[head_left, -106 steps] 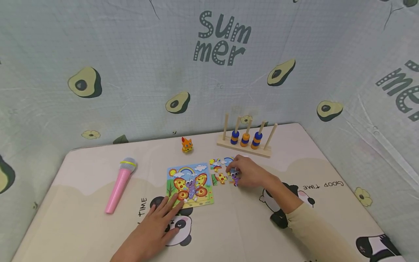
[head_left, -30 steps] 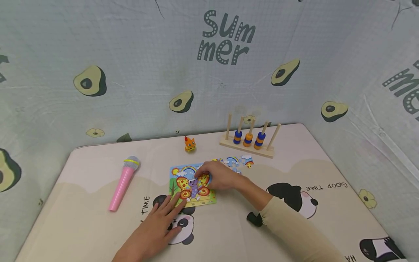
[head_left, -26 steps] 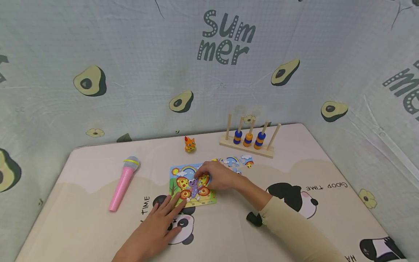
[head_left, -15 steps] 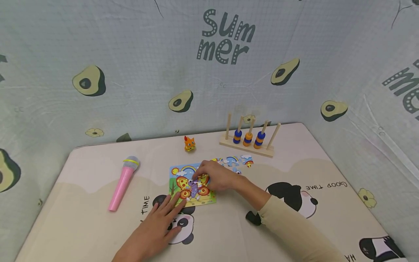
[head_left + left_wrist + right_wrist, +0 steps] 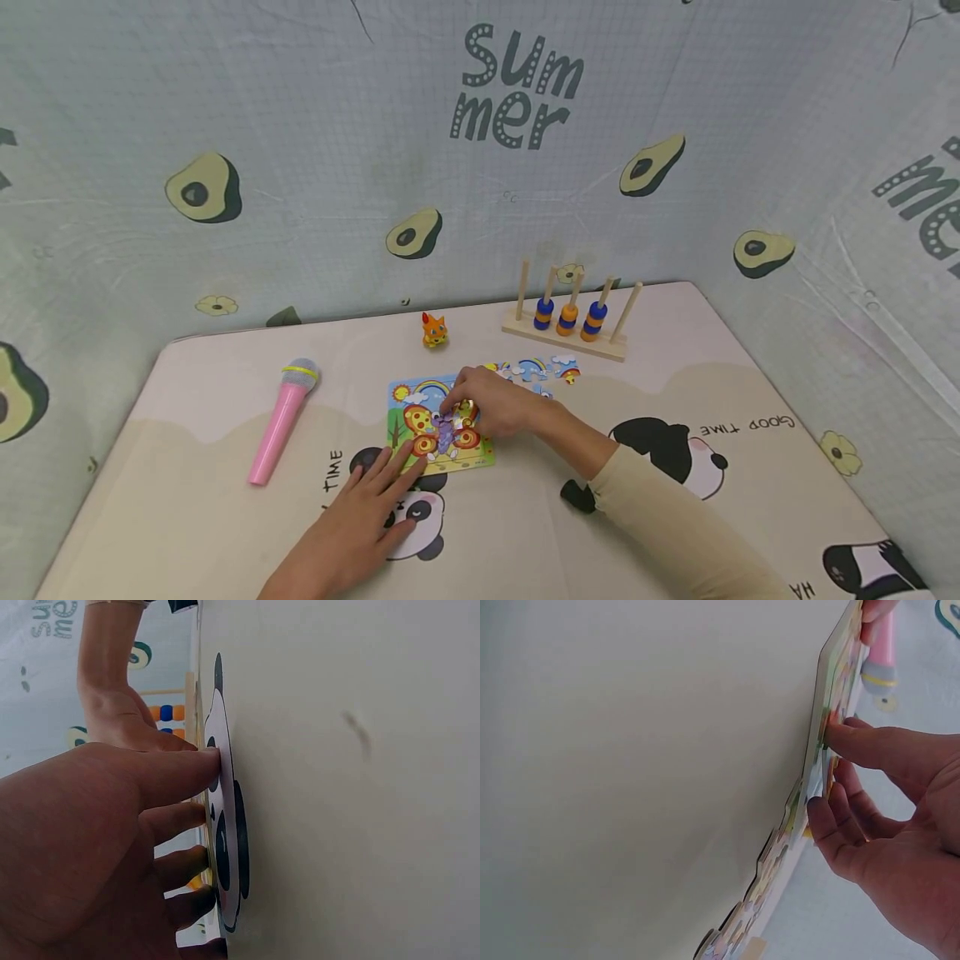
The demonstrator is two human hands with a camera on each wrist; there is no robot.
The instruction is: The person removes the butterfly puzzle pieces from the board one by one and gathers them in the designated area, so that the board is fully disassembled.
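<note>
A square butterfly jigsaw puzzle (image 5: 418,418) lies mid-table, with a sun and rainbow along its top. My right hand (image 5: 504,403) is over its right half and pinches a puzzle piece (image 5: 828,771) between thumb and fingers. The piece stands tilted at the puzzle's surface in the right wrist view; most of it is hidden by the fingers in the head view. My left hand (image 5: 366,510) lies flat with fingers spread, fingertips on the puzzle's lower left edge. Several loose puzzle pieces (image 5: 534,369) lie beyond the right hand, partly hidden by it.
A pink toy microphone (image 5: 279,427) lies on the left. Behind the puzzle stands a small orange fox figure (image 5: 434,331). At the back right is a wooden peg stand (image 5: 562,335) with blue and orange beads. A printed cloth wall closes off the table's back and sides.
Since the oldest frame, my right hand has moved left from the loose pieces onto the puzzle with a piece. Over the last second its fingers shift slightly and the piece tilts. The left hand stays put.
</note>
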